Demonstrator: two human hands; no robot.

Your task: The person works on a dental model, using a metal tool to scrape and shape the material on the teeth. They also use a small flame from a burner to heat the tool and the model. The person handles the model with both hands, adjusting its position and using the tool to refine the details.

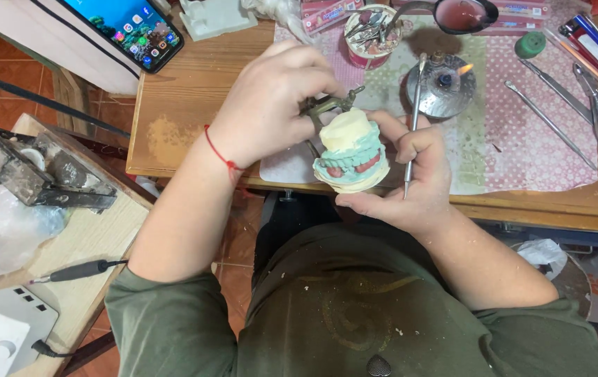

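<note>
Cast [351, 150] looks brittle, wax soft: left hand [271, 105] clasps its hinge, right hand [410, 181] cups base, pinching tool [413, 119].

I see a smartphone [130, 28] lying at the top left, its lit screen blue with small coloured icons. Along the table's far edge lie flat pink-red packets [327, 12], perhaps wax sheets. A red-and-white labelled lighter [588, 42] sits top right.
</note>
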